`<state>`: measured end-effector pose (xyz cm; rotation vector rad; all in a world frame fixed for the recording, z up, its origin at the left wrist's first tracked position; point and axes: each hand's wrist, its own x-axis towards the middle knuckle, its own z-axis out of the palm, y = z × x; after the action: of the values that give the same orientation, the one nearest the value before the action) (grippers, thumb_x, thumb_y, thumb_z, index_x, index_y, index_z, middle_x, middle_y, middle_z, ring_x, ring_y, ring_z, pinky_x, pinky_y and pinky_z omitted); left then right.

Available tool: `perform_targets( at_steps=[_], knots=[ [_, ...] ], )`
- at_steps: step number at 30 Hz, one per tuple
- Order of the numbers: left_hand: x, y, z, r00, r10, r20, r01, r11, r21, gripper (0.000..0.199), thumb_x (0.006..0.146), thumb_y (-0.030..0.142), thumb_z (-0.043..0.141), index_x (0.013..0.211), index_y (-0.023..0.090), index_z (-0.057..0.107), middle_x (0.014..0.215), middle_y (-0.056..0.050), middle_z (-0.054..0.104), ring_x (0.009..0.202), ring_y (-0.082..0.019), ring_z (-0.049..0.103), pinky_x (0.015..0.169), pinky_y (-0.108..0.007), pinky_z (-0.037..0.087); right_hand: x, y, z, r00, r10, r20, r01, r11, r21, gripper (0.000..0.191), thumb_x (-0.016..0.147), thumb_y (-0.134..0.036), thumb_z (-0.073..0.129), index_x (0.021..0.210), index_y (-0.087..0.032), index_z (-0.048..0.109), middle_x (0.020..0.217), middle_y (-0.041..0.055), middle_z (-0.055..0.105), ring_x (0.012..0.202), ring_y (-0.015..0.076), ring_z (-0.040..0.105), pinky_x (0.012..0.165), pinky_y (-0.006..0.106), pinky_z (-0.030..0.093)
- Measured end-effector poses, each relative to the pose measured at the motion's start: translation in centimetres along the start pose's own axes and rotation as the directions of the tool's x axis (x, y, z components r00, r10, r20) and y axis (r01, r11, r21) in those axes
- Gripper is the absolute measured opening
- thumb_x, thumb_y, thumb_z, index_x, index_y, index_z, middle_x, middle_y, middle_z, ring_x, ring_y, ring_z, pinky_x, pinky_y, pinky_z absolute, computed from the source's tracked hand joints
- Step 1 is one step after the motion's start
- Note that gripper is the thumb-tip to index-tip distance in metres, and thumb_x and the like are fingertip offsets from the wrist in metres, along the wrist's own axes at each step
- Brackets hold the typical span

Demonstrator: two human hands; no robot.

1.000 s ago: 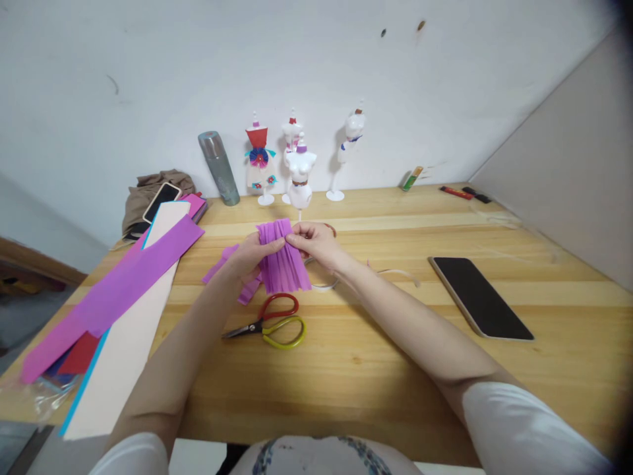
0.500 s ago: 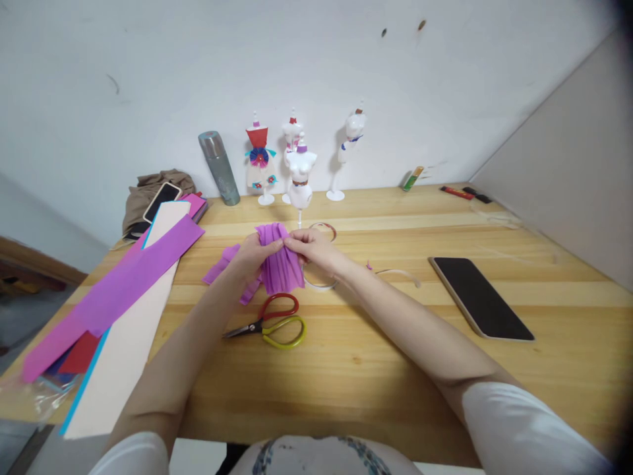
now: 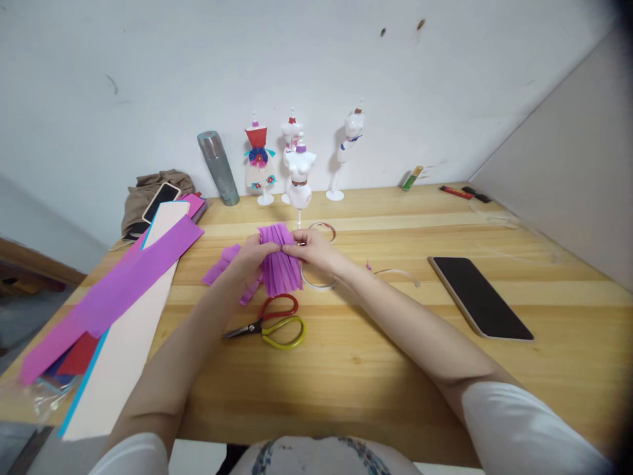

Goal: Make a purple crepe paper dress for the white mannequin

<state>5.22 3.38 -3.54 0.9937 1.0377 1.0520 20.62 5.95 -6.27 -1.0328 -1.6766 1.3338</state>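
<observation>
Over the pale wooden table [image 3: 376,389], left hand [image 3: 251,255] and right hand [image 3: 316,251] both pinch a pleated purple sheet [image 3: 281,276], thumbs nearly meeting, seemingly to hold its folds bunched; scissors [image 3: 256,326] lie close by, likely for easy reach, a dummy [image 3: 299,170] beyond

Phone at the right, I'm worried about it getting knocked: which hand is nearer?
Right hand, left of the phone; the left hand is farther left, holding purple pleats.

The head camera looks forward and down from the near side of the table [image 3: 356,396], past both hands [image 3: 315,251], to the far wall [image 3: 316,59].
</observation>
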Motion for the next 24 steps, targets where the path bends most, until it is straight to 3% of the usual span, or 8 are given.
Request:
perform_targets(
  at_steps=[8, 12, 15, 18, 24],
  knots=[
    [0.6, -1.1, 0.1, 0.989, 0.037, -0.144, -0.036, 0.999, 0.009, 0.016, 0.056, 0.009, 0.063, 0.072, 0.013, 0.065, 0.058, 0.0, 0.065, 0.054, -0.015, 0.063, 0.057, -0.025, 0.052, -0.6, -1.0, 0.3, 1.0, 0.012, 0.003, -0.012, 0.999, -0.052, 0.029, 0.07, -0.039, 0.074, 0.064, -0.018, 0.054, 0.054, -0.0068, 0.044, 0.051, 0.0086, 0.04, 0.051, 0.025, 0.029],
    [1.0, -1.2, -0.3, 0.992, 0.006, -0.123, -0.012, 0.999, -0.048, 0.014, 0.061, 0.014, 0.069, 0.074, 0.012, 0.065, 0.058, -0.001, 0.065, 0.053, -0.016, 0.064, 0.057, -0.028, 0.052, -0.7, -1.3, 0.3, 0.996, 0.087, 0.023, -0.089, 0.993, 0.074, 0.021, 0.075, -0.032, 0.072, 0.07, -0.017, 0.058, 0.054, -0.0045, 0.053, 0.049, 0.0098, 0.05, 0.051, 0.024, 0.039],
    [1.0, -1.2, -0.6, 0.999, 0.002, -0.047, -0.007, 0.995, -0.102, 0.018, 0.065, 0.021, 0.074, 0.079, 0.011, 0.067, 0.063, -0.004, 0.068, 0.058, -0.017, 0.066, 0.06, -0.028, 0.053, -0.5, -1.2, 0.3, 0.994, 0.102, 0.032, -0.106, 0.986, 0.132, 0.026, 0.075, -0.036, 0.075, 0.067, -0.017, 0.058, 0.053, -0.0037, 0.055, 0.047, 0.0094, 0.052, 0.05, 0.024, 0.044],
    [0.9, -1.2, -0.6, 1.0, -0.013, 0.005, 0.014, 0.992, -0.129, 0.023, 0.071, 0.027, 0.075, 0.084, 0.011, 0.067, 0.067, -0.005, 0.07, 0.06, -0.018, 0.068, 0.061, -0.029, 0.054, -0.4, -0.9, 0.3, 0.996, 0.084, 0.019, -0.085, 0.988, 0.129, 0.033, 0.071, -0.041, 0.078, 0.063, -0.018, 0.056, 0.05, -0.0049, 0.053, 0.045, 0.0088, 0.05, 0.048, 0.023, 0.043],
    [0.8, -1.1, -0.5, 0.999, -0.04, -0.016, 0.037, 0.989, -0.146, 0.022, 0.077, 0.031, 0.075, 0.081, 0.012, 0.065, 0.068, -0.004, 0.069, 0.06, -0.016, 0.067, 0.063, -0.028, 0.055, -0.4, -0.7, 0.3, 0.999, 0.041, 0.033, -0.042, 0.999, 0.031, 0.032, 0.073, -0.042, 0.074, 0.062, -0.018, 0.054, 0.051, -0.0062, 0.048, 0.047, 0.008, 0.043, 0.049, 0.023, 0.033]
  ],
)
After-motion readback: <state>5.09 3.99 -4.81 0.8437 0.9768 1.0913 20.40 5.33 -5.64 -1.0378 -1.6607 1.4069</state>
